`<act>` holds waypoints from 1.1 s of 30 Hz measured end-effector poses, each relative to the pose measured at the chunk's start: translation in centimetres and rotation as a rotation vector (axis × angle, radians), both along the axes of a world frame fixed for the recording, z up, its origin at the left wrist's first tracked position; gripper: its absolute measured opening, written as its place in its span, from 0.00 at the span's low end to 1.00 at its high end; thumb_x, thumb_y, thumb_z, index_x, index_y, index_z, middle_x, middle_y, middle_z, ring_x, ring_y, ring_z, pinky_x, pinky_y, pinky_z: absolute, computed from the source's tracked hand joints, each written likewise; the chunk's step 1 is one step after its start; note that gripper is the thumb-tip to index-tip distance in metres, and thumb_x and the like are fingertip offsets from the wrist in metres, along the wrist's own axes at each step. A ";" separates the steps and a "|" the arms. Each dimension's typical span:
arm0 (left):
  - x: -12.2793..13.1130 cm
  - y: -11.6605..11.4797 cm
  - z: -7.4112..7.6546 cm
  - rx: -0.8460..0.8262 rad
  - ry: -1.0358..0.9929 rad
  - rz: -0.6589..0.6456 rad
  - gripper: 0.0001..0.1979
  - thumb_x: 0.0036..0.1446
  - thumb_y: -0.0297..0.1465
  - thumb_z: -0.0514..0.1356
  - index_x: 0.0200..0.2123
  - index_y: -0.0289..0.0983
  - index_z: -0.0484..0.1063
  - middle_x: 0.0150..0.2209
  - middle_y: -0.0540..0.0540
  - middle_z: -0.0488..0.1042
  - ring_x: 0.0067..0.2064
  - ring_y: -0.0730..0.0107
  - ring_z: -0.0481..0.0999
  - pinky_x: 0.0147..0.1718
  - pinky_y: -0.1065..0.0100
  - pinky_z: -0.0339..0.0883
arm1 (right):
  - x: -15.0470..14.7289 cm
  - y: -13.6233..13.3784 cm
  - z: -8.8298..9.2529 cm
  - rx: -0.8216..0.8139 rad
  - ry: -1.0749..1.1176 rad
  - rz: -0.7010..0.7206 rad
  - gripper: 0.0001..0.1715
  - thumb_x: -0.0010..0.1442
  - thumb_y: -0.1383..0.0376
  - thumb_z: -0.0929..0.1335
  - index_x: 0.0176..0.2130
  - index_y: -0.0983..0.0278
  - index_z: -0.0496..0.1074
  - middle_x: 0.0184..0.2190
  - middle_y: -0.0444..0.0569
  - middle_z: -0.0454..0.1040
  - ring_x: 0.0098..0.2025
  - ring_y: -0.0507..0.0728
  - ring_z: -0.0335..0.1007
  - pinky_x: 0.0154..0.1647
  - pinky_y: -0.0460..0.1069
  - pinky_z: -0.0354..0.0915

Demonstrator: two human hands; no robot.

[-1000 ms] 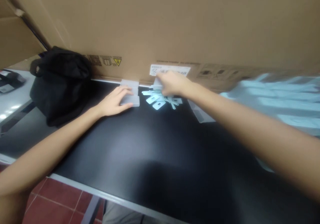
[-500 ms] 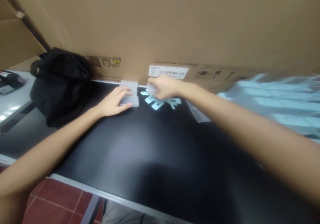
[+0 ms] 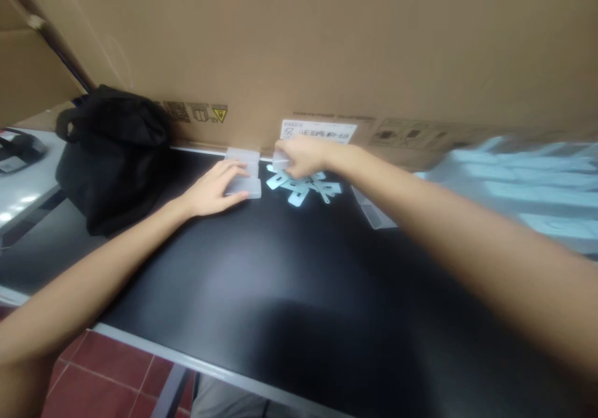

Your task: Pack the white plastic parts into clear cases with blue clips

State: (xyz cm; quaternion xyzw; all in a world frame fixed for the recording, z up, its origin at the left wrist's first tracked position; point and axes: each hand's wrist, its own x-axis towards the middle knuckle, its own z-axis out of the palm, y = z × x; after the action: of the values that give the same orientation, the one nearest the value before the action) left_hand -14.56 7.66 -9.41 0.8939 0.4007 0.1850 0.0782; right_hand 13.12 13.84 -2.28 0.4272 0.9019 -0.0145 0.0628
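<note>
My left hand (image 3: 215,189) lies with its fingers spread on translucent plastic boxes (image 3: 247,187) at the back of the black table (image 3: 224,275). To the right of it, my right hand (image 3: 303,156) has its fingers closed round a small translucent box (image 3: 280,160). Under and beside that hand lies a loose heap of pale blue flat pieces (image 3: 298,195) with small cut-outs. Another clear plastic container (image 3: 377,215) rests right of the heap, partly hidden by my right forearm.
A big cardboard box (image 3: 261,50) stands like a wall along the back edge. On the left is a black bag (image 3: 114,156). Bagged pale blue pieces (image 3: 523,181) are piled at the right.
The small box in my right hand has shifted slightly, and more of the blue heap shows beneath it. My left hand has stayed on the boxes.
</note>
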 end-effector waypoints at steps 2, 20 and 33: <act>0.0 0.0 0.0 0.002 0.000 0.001 0.29 0.69 0.55 0.56 0.62 0.42 0.69 0.70 0.38 0.65 0.73 0.44 0.60 0.72 0.39 0.55 | 0.0 0.2 -0.1 0.008 0.001 -0.002 0.28 0.55 0.64 0.71 0.55 0.69 0.72 0.40 0.57 0.76 0.40 0.62 0.72 0.36 0.53 0.61; 0.0 0.0 0.0 0.012 -0.003 -0.007 0.28 0.69 0.54 0.56 0.61 0.43 0.69 0.69 0.38 0.65 0.72 0.45 0.62 0.72 0.40 0.56 | 0.0 0.0 0.1 -0.034 -0.005 -0.053 0.30 0.50 0.69 0.71 0.53 0.69 0.75 0.41 0.55 0.78 0.39 0.60 0.71 0.36 0.52 0.63; 0.1 -0.1 0.1 0.005 -0.002 0.001 0.28 0.69 0.55 0.56 0.61 0.42 0.69 0.69 0.38 0.65 0.72 0.45 0.61 0.72 0.40 0.56 | -0.2 0.6 -1.1 0.026 0.022 -0.052 0.30 0.54 0.57 0.74 0.53 0.67 0.75 0.41 0.57 0.78 0.42 0.64 0.73 0.36 0.54 0.64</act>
State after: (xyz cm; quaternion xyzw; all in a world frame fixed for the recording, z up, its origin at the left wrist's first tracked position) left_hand -14.47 7.60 -9.32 0.8937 0.4007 0.1869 0.0763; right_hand 12.92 14.48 -3.36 0.4512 0.8911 -0.0091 0.0468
